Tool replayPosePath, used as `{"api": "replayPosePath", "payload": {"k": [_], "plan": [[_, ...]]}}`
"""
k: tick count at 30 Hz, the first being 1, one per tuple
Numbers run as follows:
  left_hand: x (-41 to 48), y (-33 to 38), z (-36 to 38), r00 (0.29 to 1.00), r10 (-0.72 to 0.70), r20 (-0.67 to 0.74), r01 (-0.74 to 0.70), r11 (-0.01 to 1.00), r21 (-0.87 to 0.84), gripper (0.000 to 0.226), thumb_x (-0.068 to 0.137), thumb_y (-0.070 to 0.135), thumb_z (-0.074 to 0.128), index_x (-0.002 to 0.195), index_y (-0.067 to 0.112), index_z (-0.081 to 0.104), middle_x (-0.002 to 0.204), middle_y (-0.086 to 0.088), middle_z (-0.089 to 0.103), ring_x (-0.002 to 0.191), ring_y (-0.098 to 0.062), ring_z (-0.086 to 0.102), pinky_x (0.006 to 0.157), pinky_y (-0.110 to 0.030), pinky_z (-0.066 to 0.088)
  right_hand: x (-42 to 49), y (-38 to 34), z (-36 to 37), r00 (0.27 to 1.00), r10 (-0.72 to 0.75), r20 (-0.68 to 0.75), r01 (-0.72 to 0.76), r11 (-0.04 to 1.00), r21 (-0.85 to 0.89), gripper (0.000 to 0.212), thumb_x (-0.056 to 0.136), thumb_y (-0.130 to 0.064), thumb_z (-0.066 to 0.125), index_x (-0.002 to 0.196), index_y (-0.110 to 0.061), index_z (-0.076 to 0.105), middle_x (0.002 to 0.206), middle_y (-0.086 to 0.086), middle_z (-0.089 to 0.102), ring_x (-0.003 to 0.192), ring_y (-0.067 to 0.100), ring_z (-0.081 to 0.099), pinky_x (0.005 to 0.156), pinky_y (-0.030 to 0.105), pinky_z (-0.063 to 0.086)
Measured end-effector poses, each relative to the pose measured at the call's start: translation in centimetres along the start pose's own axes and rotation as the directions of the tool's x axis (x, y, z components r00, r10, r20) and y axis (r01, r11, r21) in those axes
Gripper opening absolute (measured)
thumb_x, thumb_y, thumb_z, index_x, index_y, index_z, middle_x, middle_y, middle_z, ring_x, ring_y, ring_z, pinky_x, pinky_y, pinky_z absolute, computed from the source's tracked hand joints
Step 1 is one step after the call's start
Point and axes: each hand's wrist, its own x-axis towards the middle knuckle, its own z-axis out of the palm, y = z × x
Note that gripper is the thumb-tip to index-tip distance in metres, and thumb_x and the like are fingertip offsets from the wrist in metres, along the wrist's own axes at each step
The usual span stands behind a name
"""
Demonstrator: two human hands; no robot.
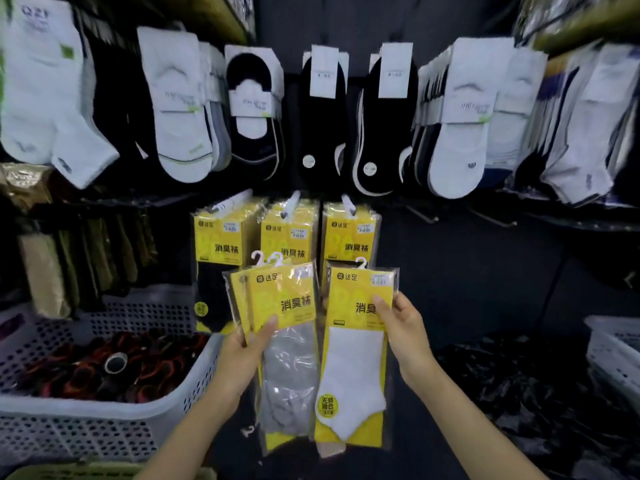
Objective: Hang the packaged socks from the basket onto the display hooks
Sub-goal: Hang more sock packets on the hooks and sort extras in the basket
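Observation:
My left hand (247,344) grips a fanned stack of yellow sock packs (284,306); the front one shows grey socks and small white hangers stick up at the top. My right hand (401,323) pinches a single yellow pack of white socks (356,358) by its right edge, thumb across the yellow card. Just behind, three display hooks (292,202) carry rows of the same yellow packs (349,233). The wall to the right of them shows bare hooks (424,216).
A white perforated basket (104,434) with dark red-and-black socks stands at the lower left. Another white basket (613,351) sits at the right edge above black plastic bags (519,386). White and black socks hang in a row higher up.

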Motion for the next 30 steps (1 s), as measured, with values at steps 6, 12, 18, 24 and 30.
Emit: {"api": "replayPosePath", "payload": {"k": [6,12,18,24,30], "plan": [[3.6,3.8,-2.8,0.990,0.100,-0.104,-0.091,0.992,0.086,0.042,0.069,0.052,0.066,0.083,0.013,0.067,0.078,0.002,0.067,0.075,-0.012,0.065,0.070,-0.023,0.048,5.5,-2.8,-0.2,0.981,-0.149,-0.123,0.139,0.986,-0.088,0.009,0.096,-0.017,0.054,0.096,-0.020,0.062,0.094,0.002,0.072,0.092,0.021,0.068,0.083,0.036,0.054],[5.0,5.8,-3.0,0.983,0.123,-0.136,-0.117,0.992,0.055,0.047,0.073,0.051,0.067,0.088,0.007,0.071,0.077,-0.018,0.070,0.068,-0.019,0.069,0.059,-0.025,0.056,9.3,-3.3,1.2,0.984,-0.154,-0.093,0.139,0.979,-0.149,0.006,0.096,-0.017,0.054,0.095,-0.018,0.060,0.098,0.009,0.071,0.094,0.026,0.068,0.087,0.044,0.054],[5.7,6.1,-2.5,0.981,0.142,-0.135,-0.139,0.990,0.030,0.028,0.080,0.044,0.066,0.063,0.022,0.062,0.043,0.010,0.056,0.039,0.001,0.055,0.038,-0.009,0.039,12.2,-2.1,2.9,0.988,-0.067,-0.139,0.039,0.980,-0.196,0.011,0.096,-0.018,0.054,0.094,-0.008,0.060,0.097,0.017,0.066,0.086,0.027,0.061,0.079,0.039,0.050],[5.7,5.9,-2.2,0.989,0.112,-0.096,-0.111,0.994,0.013,0.035,0.069,0.052,0.068,0.079,0.019,0.073,0.076,-0.003,0.074,0.075,-0.017,0.071,0.072,-0.031,0.053,13.4,-0.6,2.9,0.891,0.097,-0.443,-0.211,0.953,-0.216,0.029,0.084,-0.029,0.071,0.095,-0.006,0.056,0.089,0.005,0.058,0.075,0.015,0.051,0.067,0.027,0.041],[4.8,5.6,-0.9,0.996,0.079,-0.051,-0.079,0.997,0.004,0.044,0.079,0.042,0.067,0.039,0.028,0.056,0.042,0.010,0.049,0.043,0.000,0.053,0.045,-0.010,0.043,9.2,-0.9,2.9,0.934,0.065,-0.351,-0.131,0.977,-0.166,0.017,0.088,-0.021,0.067,0.093,-0.008,0.058,0.101,0.015,0.063,0.081,0.019,0.057,0.073,0.029,0.045]]}}
